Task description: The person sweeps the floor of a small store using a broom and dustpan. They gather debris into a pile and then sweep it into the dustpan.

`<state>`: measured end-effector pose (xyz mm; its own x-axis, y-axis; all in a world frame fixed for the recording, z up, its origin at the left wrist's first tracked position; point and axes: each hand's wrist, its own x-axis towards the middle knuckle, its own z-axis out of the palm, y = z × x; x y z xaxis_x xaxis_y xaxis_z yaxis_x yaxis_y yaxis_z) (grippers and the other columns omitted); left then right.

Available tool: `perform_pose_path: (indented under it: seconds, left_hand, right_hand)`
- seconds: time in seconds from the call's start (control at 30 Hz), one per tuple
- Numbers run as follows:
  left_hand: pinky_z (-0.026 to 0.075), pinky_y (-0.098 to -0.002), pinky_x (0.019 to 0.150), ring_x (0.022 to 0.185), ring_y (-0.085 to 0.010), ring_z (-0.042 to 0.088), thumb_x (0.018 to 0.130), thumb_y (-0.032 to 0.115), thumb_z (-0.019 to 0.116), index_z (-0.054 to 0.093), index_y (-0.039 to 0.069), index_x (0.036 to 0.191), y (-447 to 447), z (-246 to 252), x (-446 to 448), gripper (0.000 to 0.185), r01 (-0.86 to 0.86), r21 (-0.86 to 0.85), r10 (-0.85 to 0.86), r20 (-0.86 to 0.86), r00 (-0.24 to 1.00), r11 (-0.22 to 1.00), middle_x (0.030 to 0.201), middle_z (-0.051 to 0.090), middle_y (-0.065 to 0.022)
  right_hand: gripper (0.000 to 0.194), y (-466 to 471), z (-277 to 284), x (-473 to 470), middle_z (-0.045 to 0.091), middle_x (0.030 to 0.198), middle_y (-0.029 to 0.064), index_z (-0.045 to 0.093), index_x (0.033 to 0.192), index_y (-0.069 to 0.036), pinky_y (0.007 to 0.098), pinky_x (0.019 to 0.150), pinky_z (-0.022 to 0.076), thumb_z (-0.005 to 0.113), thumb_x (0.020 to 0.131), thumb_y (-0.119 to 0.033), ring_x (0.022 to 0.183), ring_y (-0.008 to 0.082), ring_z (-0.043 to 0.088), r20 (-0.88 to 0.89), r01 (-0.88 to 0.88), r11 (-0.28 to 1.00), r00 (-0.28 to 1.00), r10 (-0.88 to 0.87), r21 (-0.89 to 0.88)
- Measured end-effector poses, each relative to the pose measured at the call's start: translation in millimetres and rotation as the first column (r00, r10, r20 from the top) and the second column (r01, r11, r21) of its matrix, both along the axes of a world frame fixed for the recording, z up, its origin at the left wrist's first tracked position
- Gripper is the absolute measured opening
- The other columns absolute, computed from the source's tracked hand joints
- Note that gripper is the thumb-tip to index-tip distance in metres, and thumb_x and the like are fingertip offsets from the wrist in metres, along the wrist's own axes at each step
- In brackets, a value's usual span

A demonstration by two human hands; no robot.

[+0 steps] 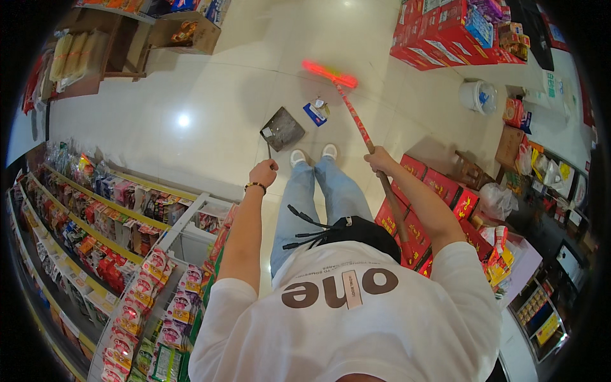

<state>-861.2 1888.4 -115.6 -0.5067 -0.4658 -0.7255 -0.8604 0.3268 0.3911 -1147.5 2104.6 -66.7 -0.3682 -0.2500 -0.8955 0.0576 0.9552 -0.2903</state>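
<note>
My left hand is closed around the thin handle of a dark metal dustpan, whose pan rests on the tiled floor ahead of my shoes. Some small pale debris lies in the pan. In my right hand is the wooden stick of a broom, wrapped partly in red patterned covering. The broom's bright red head is beyond the dustpan, to its right, and looks blurred. Between the two lie a blue and white wrapper and a small crumpled clear piece beside it.
Shelves of packaged snacks stand at the left. Red cartons are stacked close by my right arm, near a small wooden stool. A white bucket and more red boxes stand farther off at right. A cardboard box is at upper left.
</note>
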Motion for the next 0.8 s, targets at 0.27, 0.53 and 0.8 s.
perform_pose_path:
  seconds: [0.27, 0.53, 0.8]
  left_hand:
    - [0.045, -0.0357, 0.071, 0.083, -0.0260, 0.058, 0.071, 0.013, 0.047, 0.062, 0.013, 0.079, 3.1, -6.9, -39.5, 0.017, 0.119, -0.013, -0.118, 0.060, 0.991, 0.993, 0.086, 0.062, -0.0077]
    - [0.045, -0.0360, 0.072, 0.084, -0.0263, 0.057, 0.072, 0.012, 0.047, 0.062, 0.013, 0.080, 2.5, -4.5, -38.8, 0.017, 0.114, 0.001, -0.114, 0.052, 0.992, 0.993, 0.090, 0.061, -0.0083]
    - [0.045, -0.0367, 0.072, 0.083, -0.0277, 0.057, 0.072, 0.011, 0.045, 0.062, 0.015, 0.079, -2.9, 3.8, -17.6, 0.019, 0.104, -0.008, -0.104, 0.064, 0.993, 0.995, 0.089, 0.061, -0.0102]
  right_hand:
    - [0.007, 1.0, 16.9, 60.3, 0.044, 0.051, 0.0058, 0.044, 0.070, -0.001, 0.0308, 0.031, 0.0352, 0.047, 0.072, -0.007, 0.036, 0.0143, 0.041, 0.364, 0.123, 0.991, 0.922, -0.133, 0.051]
    - [0.018, 24.1, 79.4, 85.6, 0.038, 0.053, 0.0004, 0.043, 0.088, -0.003, 0.0264, 0.031, 0.0315, 0.049, 0.072, -0.008, 0.037, 0.0099, 0.037, 0.496, 0.224, 0.974, 0.844, -0.207, 0.026]
    - [0.014, 63.0, 89.9, 75.5, 0.041, 0.054, 0.0029, 0.040, 0.084, -0.004, 0.0280, 0.032, 0.0340, 0.047, 0.072, -0.008, 0.037, 0.0118, 0.039, 0.215, 0.247, 0.969, 0.945, -0.245, 0.016]
